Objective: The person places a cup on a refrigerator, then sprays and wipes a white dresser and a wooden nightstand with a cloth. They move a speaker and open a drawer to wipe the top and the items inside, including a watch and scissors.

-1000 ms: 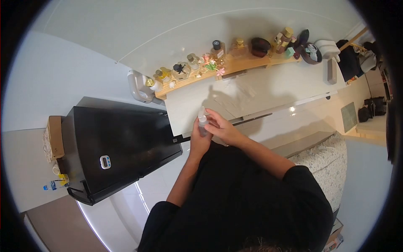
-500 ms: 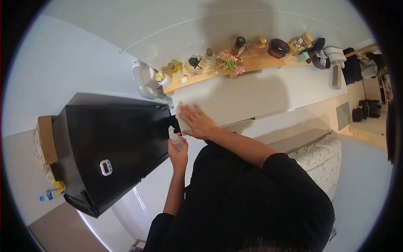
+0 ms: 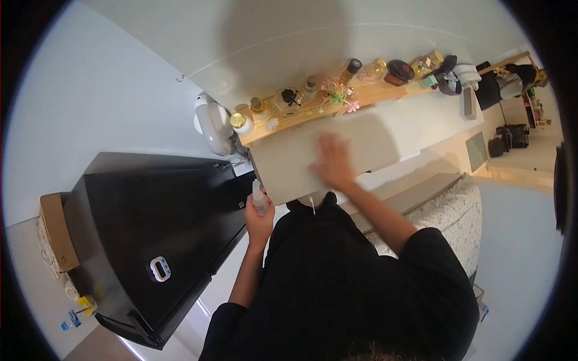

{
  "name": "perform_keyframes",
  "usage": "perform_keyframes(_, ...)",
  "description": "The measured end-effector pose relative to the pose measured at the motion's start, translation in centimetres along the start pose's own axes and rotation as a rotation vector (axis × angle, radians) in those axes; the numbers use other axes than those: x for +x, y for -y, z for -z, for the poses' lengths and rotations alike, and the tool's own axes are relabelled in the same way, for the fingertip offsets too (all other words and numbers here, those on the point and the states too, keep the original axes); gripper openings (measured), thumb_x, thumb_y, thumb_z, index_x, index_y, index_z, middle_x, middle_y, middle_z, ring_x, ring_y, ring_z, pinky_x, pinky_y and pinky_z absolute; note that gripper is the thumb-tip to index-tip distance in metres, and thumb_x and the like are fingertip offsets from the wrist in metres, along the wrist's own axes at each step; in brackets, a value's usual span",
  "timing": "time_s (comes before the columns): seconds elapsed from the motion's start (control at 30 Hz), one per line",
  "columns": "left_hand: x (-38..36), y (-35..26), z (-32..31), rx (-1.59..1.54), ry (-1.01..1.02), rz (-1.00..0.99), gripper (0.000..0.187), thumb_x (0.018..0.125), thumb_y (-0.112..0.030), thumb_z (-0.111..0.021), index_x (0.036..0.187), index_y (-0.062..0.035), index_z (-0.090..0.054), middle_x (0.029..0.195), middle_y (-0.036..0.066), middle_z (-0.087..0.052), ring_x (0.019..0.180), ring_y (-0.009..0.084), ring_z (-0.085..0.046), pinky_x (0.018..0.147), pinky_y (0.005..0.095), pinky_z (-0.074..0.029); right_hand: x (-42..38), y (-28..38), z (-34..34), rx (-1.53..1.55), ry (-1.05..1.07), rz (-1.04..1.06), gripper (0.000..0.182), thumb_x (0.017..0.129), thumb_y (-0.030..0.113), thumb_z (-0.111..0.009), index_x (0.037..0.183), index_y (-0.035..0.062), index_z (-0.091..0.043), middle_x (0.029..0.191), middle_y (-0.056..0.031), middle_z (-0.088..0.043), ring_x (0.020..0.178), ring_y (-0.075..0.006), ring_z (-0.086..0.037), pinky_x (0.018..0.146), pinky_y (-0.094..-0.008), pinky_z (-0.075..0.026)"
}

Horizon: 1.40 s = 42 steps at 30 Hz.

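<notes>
The grip of the left hand [image 3: 259, 218] is wrapped around a small spray bottle [image 3: 259, 197], held upright just off the near-left corner of the white tabletop [image 3: 289, 162], forearm rising from a bent elbow. The right hand [image 3: 333, 162] lies flat on the tabletop, fingers spread and blurred, arm stretched forward. Behind it, a wooden shelf [image 3: 373, 93] carries bottles.

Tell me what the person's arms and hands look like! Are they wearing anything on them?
Both arms are bare from the short black sleeves of a T-shirt down. The left hand and right hand have no gloves, and no watch or ring shows. The right hand looks blurry.
</notes>
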<state>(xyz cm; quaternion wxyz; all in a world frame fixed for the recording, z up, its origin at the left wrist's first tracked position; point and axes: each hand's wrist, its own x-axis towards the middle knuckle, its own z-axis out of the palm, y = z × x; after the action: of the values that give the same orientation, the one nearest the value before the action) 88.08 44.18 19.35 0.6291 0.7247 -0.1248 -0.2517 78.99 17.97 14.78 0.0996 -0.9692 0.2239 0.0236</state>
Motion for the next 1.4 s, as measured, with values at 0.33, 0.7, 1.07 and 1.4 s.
perform_keyframes(0.33, 2.5, 0.0, 1.1, 0.09, 0.093, -0.091, 0.029, 0.084, 0.001, -0.067, 0.112, -0.0017, -0.058, 0.087, 0.002, -0.064, 0.084, 0.011, -0.062, 0.08, 0.0282, -0.05, 1.2, -1.5, 1.1, 0.072, -0.14, 0.016, 0.079, 0.094, 0.045, -0.057, 0.154, 0.0036, -0.026, 0.162, -0.016, -0.023, 0.149, -0.0375, -0.021, 0.12, -0.0557, -0.017)
perform_keyframes(0.7, 1.9, -0.2, 0.8, 0.164, 0.151, -0.022, 0.023, 0.084, -0.01, -0.074, 0.1, 0.0015, -0.063, 0.085, 0.005, -0.068, 0.08, 0.0134, -0.065, 0.075, 0.0303, -0.052, 4.6, 0.7, 0.3, 0.065, -0.14, 0.14, 0.073, 0.095, 0.051, -0.054, 0.152, 0.0092, -0.034, 0.163, -0.0144, -0.022, 0.149, -0.0355, -0.022, 0.119, -0.0569, -0.017)
perform_keyframes(1.07, 2.9, -1.5, 0.2, 0.153, 0.18, 0.01, 0.021, 0.087, -0.017, -0.077, 0.085, -0.0021, -0.062, 0.07, 0.0, -0.062, 0.065, 0.0061, -0.057, 0.06, 0.0249, -0.046, -3.3, -6.5, 1.9, 0.035, -0.049, -0.085, 0.076, 0.094, 0.048, -0.055, 0.155, 0.0099, -0.03, 0.162, -0.0148, -0.025, 0.148, -0.0389, -0.023, 0.119, -0.0577, -0.017)
perform_keyframes(1.4, 4.3, -0.1, -2.5, 0.061, 0.25, 0.057, 0.021, 0.089, -0.014, -0.075, 0.083, -0.0044, -0.058, 0.069, -0.001, -0.06, 0.061, 0.007, -0.056, 0.057, 0.0256, -0.045, -0.9, -4.0, -0.9, -0.067, -0.113, -0.054, 0.072, 0.095, 0.043, -0.053, 0.153, 0.0087, -0.03, 0.161, -0.0188, -0.024, 0.148, -0.0398, -0.023, 0.117, -0.0636, -0.016)
